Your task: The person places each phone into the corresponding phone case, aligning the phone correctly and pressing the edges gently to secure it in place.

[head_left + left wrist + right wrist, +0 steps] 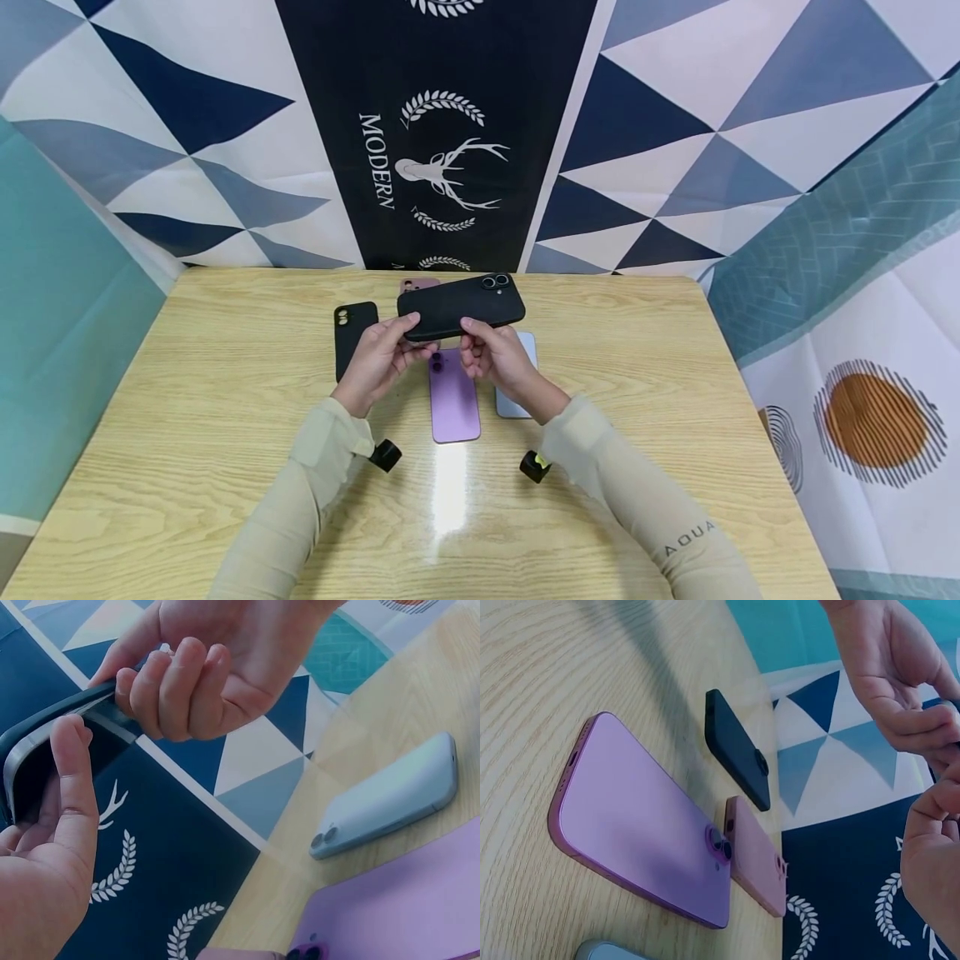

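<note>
Both hands hold a phone in a black case (459, 305) above the table, its camera lenses facing up at the far right end. My left hand (377, 360) grips the left end, thumb on the back and fingers underneath. My right hand (504, 360) pinches the near long edge, with its other fingers curled below. In the left wrist view a silvery rim (34, 750) shows along the inner edge of the black case. Under the hands lies a purple phone (454, 400), camera end away from me. In the right wrist view the held phone is mostly hidden by fingers.
To the left lies a black phone case (349, 337). Behind the held phone a pink case (754, 855) lies near the table's back edge. A light blue phone (513, 405) lies partly under my right hand. Patterned cloth (442, 167) hangs behind the wooden table (637, 400).
</note>
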{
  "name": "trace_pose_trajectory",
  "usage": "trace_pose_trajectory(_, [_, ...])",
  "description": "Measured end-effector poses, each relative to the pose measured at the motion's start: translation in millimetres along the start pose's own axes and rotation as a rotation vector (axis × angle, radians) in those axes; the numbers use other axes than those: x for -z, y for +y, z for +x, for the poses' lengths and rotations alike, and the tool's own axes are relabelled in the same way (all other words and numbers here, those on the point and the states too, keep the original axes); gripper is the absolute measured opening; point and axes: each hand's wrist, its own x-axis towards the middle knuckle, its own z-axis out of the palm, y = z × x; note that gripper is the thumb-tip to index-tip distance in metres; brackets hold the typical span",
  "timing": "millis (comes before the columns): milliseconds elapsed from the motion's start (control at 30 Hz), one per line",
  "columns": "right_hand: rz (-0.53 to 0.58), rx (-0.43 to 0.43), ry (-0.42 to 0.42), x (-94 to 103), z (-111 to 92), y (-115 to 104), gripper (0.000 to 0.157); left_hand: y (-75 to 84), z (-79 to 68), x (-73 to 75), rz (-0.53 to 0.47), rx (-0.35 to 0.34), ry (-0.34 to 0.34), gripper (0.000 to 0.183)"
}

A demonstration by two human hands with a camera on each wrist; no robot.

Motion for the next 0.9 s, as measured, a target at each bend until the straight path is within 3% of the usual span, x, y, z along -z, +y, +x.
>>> trace_pose_trajectory(167, [0.035, 0.008, -0.043, -2.5, -1, 0, 0.040, 2.0, -1.0, -0.9, 0.020, -0.020, -0.006, 0.031])
trace_pose_trajectory(367, [-0.025, -0.045, -0.092, -8.2, -1, 1, 0.035, 0.0, -0.5, -4.0, 0.031, -0.021, 0.001, 0.020])
trace_pose_trajectory(600, [-0.039, -0.026, -0.035, -15.7, 2, 1, 0.033, -1.9, 1.0, -4.2, 0.017, -0.026, -0.010, 0.019])
trace_pose_trajectory(900, [0.020, -0.018, -0.004, -13.7, 1, -1, 0.034, 0.7, 3.1, -3.8, 0.095, -0.010, -0.043, 0.020])
